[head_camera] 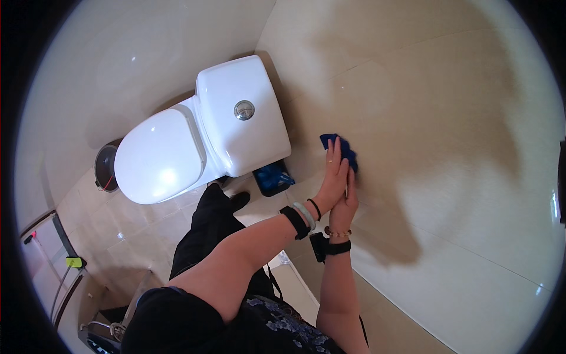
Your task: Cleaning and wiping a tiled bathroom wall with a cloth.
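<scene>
A dark blue cloth (349, 153) lies bunched against the beige tiled wall (420, 177), to the right of the toilet tank. My left hand (332, 181), with a ring on one finger, presses on it with the fingers stretched out. Close beside and partly behind it, my right hand (342, 212) has its fingertips at the lower edge of the same cloth. The two hands touch, and part of the right hand's fingers is hidden by the left. Bands and bracelets circle both wrists.
A white toilet (161, 155) with its lid down stands left of my hands; its tank (239, 141) bears a round flush button (244, 110). Beside the tank is a dark bin (269, 188) with a blue lining. A grey bucket (106, 166) sits past the bowl.
</scene>
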A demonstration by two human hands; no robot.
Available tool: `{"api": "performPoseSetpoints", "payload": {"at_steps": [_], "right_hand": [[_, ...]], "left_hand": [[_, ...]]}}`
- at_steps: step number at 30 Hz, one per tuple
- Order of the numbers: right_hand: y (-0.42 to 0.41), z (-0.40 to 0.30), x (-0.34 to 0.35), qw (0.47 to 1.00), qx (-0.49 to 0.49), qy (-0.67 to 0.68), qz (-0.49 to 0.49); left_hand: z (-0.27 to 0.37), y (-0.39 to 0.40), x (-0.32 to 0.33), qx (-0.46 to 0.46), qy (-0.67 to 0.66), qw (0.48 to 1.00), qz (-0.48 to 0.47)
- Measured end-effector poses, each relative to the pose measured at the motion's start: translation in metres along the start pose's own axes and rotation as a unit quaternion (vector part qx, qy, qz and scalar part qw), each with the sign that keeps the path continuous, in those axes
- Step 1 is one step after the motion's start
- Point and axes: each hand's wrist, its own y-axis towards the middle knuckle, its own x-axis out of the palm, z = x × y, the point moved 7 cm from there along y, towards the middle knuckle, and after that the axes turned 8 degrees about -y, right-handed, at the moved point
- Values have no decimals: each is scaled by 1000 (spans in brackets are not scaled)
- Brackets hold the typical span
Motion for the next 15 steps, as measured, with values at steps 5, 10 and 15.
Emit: {"api": "performPoseSetpoints", "payload": {"at_steps": [5, 10, 15], "right_hand": [[6, -55, -24, 998, -45, -5, 43], [22, -78, -17, 994, -100, -12, 39], [34, -47, 8, 996, -88, -28, 5]], "left_hand": [[71, -1, 28, 116, -1, 992, -43], [85, 17, 24, 151, 53, 987, -21], [44, 36, 4, 170, 58, 984, 16]]}}
